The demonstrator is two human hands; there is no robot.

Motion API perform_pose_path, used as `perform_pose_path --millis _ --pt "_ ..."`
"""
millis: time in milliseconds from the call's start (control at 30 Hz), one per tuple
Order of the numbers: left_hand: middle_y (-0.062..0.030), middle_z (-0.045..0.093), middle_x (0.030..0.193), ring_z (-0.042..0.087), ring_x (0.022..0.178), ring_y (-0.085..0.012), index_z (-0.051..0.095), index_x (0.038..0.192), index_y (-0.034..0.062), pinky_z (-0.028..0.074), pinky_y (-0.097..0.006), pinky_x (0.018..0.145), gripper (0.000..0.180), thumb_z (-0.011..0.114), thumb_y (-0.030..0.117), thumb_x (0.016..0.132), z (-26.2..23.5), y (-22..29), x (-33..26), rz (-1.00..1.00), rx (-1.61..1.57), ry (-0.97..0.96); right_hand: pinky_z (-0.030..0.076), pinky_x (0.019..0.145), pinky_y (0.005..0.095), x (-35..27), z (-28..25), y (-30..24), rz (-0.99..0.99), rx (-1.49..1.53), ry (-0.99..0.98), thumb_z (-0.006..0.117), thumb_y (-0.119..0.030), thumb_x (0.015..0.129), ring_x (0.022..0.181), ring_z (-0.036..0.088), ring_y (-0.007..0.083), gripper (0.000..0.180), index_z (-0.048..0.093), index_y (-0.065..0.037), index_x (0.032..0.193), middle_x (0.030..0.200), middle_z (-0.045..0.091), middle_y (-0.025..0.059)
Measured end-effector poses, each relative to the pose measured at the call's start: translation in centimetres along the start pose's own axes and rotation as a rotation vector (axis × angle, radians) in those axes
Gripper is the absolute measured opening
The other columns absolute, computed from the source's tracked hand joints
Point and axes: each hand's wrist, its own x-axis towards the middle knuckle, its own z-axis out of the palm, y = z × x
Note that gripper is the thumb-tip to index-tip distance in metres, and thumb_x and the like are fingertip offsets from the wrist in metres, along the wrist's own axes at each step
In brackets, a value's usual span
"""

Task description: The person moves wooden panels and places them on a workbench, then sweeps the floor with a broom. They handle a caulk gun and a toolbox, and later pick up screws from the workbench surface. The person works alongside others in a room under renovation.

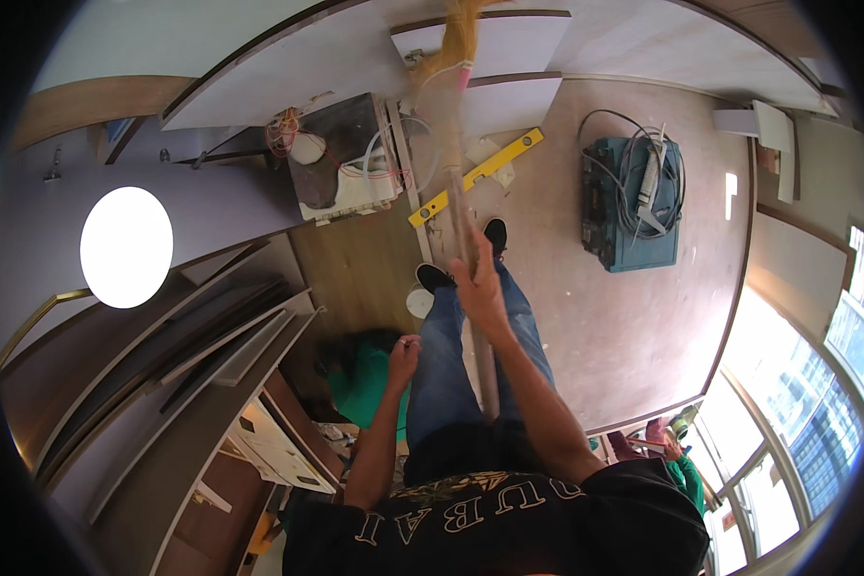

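Broom (459, 206) at frame upper centre; shaft (487, 384) clamped in right hand's (482, 288) grip, presumably so bristles (460, 40) are kept outward. Left hand (405, 357), frame centre: grip state cannot be told.

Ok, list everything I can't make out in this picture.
- Head view: the tips of the broom's bristles, cut off by the top edge; the rest is blurred.
- Head view: the broom's near end, lost against the dark shirt.
- Head view: part of the yellow level, hidden by the broom.
- Head view: anything inside the left hand, too small and hidden by its curled fingers.
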Motion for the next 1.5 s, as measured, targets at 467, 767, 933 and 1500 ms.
perform_pose_path --millis 467,767,933,1500 --pt "-0.0063 0.065 0.083 0.062 0.078 -0.0135 0.062 0.102 0.0015 0.048 -0.026 0.072 0.022 0.051 0.016 0.091 -6.1 -4.9 2.0 0.074 -0.023 -0.026 0.046 0.063 0.0253 -4.8 -1.7 -4.9 -0.096 -0.044 0.245 0.052 -0.011 0.091 0.069 0.056 0.0158 0.053 0.033 -0.009 0.140 0.082 0.058 0.0084" --pt "-0.0032 0.061 0.091 0.059 0.081 -0.0128 0.058 0.100 0.0006 0.047 -0.027 0.075 0.020 0.047 0.016 0.095 -9.0 -6.4 4.6 0.140 -0.079 -0.128 0.034 0.035 0.0215 -3.4 0.2 -0.3 0.067 0.044 0.072 0.050 -0.017 0.094 0.043 0.039 0.0054 0.055 0.024 -0.015 0.143 0.064 0.045 -0.0008" --pt "-0.0039 0.061 0.092 0.059 0.082 -0.0134 0.059 0.101 0.0004 0.047 -0.027 0.075 0.020 0.051 0.017 0.094 -9.5 -7.4 3.0 0.090 -0.087 -0.061 0.035 0.037 0.0210 -6.3 -0.1 -6.9 0.133 0.365 0.161 0.050 -0.018 0.094 0.045 0.040 0.0054 0.056 0.024 -0.014 0.143 0.064 0.045 -0.0011" --pt "-0.0080 0.065 0.090 0.062 0.080 -0.0153 0.060 0.105 -0.0010 0.048 -0.028 0.075 0.026 0.054 0.019 0.091 -7.9 -7.8 2.3 0.103 -0.168 -0.050 0.033 0.039 0.0190 -3.4 -7.0 -1.1 0.370 0.311 0.043 0.051 -0.021 0.096 0.048 0.040 0.0041 0.047 0.032 -0.016 0.138 0.067 0.044 -0.0010"
